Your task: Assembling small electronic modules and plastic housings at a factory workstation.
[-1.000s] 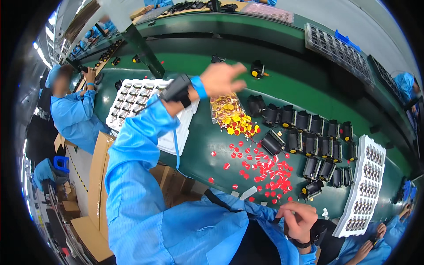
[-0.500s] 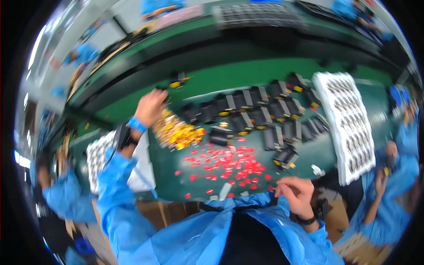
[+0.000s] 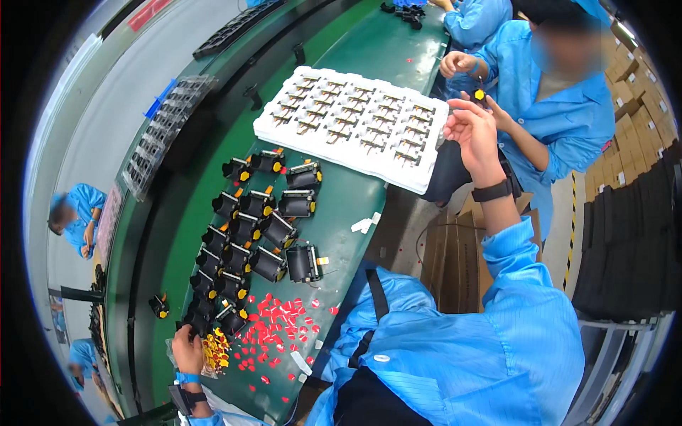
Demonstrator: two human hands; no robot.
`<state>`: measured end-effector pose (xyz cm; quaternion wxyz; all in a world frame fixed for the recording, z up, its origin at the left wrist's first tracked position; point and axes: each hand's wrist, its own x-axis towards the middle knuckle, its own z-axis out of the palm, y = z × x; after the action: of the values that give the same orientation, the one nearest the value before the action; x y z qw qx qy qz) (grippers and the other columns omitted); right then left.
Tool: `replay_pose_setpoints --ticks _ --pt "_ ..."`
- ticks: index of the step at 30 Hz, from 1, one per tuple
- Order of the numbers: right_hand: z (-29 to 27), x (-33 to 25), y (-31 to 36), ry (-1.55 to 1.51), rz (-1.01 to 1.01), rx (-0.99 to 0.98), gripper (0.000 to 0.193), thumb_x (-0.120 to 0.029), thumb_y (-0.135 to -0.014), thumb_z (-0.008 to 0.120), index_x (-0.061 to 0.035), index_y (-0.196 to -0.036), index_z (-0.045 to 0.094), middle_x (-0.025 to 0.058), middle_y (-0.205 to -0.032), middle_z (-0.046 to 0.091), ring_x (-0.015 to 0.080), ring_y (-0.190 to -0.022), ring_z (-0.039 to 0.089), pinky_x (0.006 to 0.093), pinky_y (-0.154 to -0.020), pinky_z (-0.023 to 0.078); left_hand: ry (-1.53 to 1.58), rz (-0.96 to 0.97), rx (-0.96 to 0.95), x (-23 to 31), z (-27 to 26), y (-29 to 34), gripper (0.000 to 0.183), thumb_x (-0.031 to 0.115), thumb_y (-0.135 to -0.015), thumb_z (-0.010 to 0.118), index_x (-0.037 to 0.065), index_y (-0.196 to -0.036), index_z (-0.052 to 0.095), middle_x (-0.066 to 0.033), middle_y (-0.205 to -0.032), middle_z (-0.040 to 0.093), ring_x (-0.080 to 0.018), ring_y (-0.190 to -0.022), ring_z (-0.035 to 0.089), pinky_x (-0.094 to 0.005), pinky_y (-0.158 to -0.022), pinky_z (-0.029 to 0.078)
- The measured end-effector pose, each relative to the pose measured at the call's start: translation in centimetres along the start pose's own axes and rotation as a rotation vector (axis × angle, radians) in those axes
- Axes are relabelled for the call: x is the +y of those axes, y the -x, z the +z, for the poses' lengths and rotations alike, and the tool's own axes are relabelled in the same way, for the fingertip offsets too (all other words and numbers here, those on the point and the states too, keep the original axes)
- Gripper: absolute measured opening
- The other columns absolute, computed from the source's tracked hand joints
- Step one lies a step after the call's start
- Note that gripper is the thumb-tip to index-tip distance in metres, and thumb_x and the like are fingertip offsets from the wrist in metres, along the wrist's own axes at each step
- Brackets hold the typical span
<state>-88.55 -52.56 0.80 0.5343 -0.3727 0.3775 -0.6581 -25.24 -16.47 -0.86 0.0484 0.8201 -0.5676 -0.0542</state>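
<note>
My left hand (image 3: 187, 353) is at the near left end of the rows of black plastic housings, its curled fingers closed on a black housing (image 3: 200, 310); the fingertips are partly hidden. Beside it lies a pile of small yellow and red pieces (image 3: 215, 350) on clear plastic. My right hand (image 3: 474, 135) is raised at the right end of a white foam tray (image 3: 341, 162), fingers apart and holding nothing visible. The tray carries rows of small metal-and-dark parts. Several housings (image 3: 297, 204) show yellow round ends and orange tabs.
Small red pieces (image 3: 273, 323) are scattered on the green table (image 3: 341, 213). One housing (image 3: 159, 306) lies apart at the left. At the right, a co-worker (image 3: 561, 99) holds a black part with a yellow end (image 3: 479, 94). Cardboard boxes (image 3: 455, 263) stand beside the table.
My view has swung to the right. My right hand has gone from the table's near edge up to the white tray. My left hand has come to the end of the housing rows.
</note>
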Motion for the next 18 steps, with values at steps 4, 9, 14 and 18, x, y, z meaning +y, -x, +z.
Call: replay_pose_setpoints --ticks 4,9,14,18 --pt "-2.7 1.2 1.3 0.093 0.035 -0.029 0.016 -0.002 -0.091 0.055 0.0062 -0.101 0.065 0.0117 -0.07 0.066 0.0203 -0.057 0.066 0.0271 -0.053 0.052 -0.031 0.004 0.021 -0.7 -0.3 2.3 0.042 0.001 -0.081 0.067 -0.007 -0.122 0.06 -0.0273 -0.12 0.064 -0.0436 -0.111 0.06 -0.046 -0.1 0.046" --pt "-5.4 0.5 2.1 0.248 -0.118 -0.004 0.011 -0.002 -0.089 0.058 0.0047 -0.089 0.066 0.0128 -0.069 0.066 0.0208 -0.057 0.068 0.0279 -0.055 0.055 -0.094 0.044 0.217 0.9 -4.0 5.9 0.048 0.002 -0.086 0.064 -0.006 -0.131 0.054 -0.0281 -0.132 0.056 -0.0458 -0.122 0.054 -0.0473 -0.104 0.043" --pt "-10.1 -6.7 -4.8 0.31 -0.342 -0.211 0.012 -0.005 -0.088 0.055 -0.001 -0.078 0.059 0.0028 -0.058 0.052 0.0112 -0.05 0.052 0.0265 -0.056 0.051 -0.06 0.15 0.301 2.9 -9.4 9.1 0.038 0.002 -0.092 0.061 -0.004 -0.129 0.058 -0.022 -0.123 0.063 -0.0358 -0.103 0.063 -0.0407 -0.08 0.05" --pt "-10.3 -9.5 -13.6 1.07 -0.646 -0.397 0.021 -0.01 -0.09 0.05 -0.0042 -0.07 0.053 0.0029 -0.06 0.049 0.0106 -0.049 0.043 0.0281 -0.049 0.039 -0.087 0.151 0.289 7.6 -11.9 10.3 0.03 0.001 -0.093 0.059 -0.006 -0.122 0.059 -0.0225 -0.115 0.064 -0.0372 -0.101 0.063 -0.0416 -0.082 0.05"
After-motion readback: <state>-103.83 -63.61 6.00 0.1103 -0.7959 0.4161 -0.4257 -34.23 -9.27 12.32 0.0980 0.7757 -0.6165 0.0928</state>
